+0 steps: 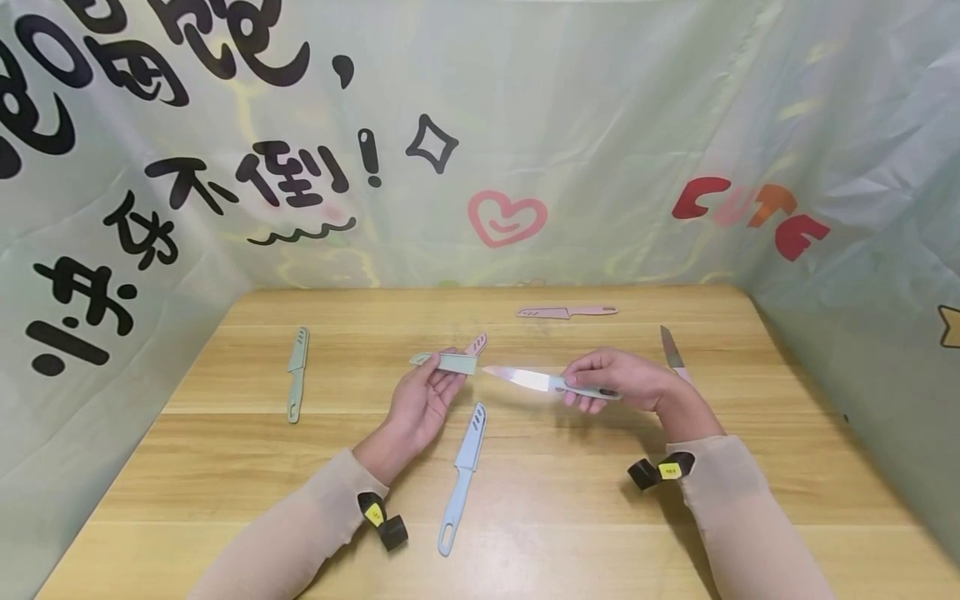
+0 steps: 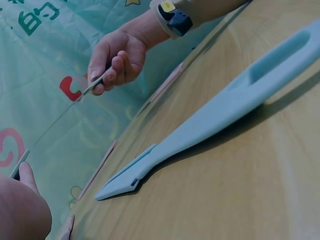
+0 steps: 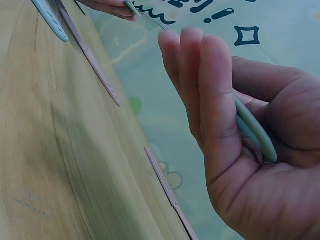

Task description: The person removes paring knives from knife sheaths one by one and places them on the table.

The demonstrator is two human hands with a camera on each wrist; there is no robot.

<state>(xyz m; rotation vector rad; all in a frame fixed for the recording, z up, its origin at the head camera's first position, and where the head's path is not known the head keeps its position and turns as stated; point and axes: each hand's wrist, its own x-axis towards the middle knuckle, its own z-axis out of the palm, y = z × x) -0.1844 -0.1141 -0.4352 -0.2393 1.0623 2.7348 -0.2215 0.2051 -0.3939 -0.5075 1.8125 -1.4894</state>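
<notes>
My left hand (image 1: pixel 420 400) holds a pale green knife sheath (image 1: pixel 459 364) between thumb and fingers above the table, its mouth facing right. In my right hand (image 1: pixel 611 379) is a paring knife (image 1: pixel 525 378) with a pale green handle, gripped with the bare blade pointing left. The blade's tip is close to the sheath's mouth. In the right wrist view, the handle (image 3: pixel 257 132) lies between the fingers and palm. Behind the left hand lies a pink sheathed knife (image 1: pixel 477 342), partly hidden by it. A blue sheathed knife (image 1: pixel 463 467) lies in front.
A green sheathed knife (image 1: pixel 297 375) lies at the left and a pink sheathed one (image 1: pixel 567 312) at the back. Beyond the right wrist a knife with a bare blade (image 1: pixel 671 346) is partly covered by the hand. Printed cloth (image 1: pixel 600 125) surrounds the wooden table (image 1: pixel 570 517).
</notes>
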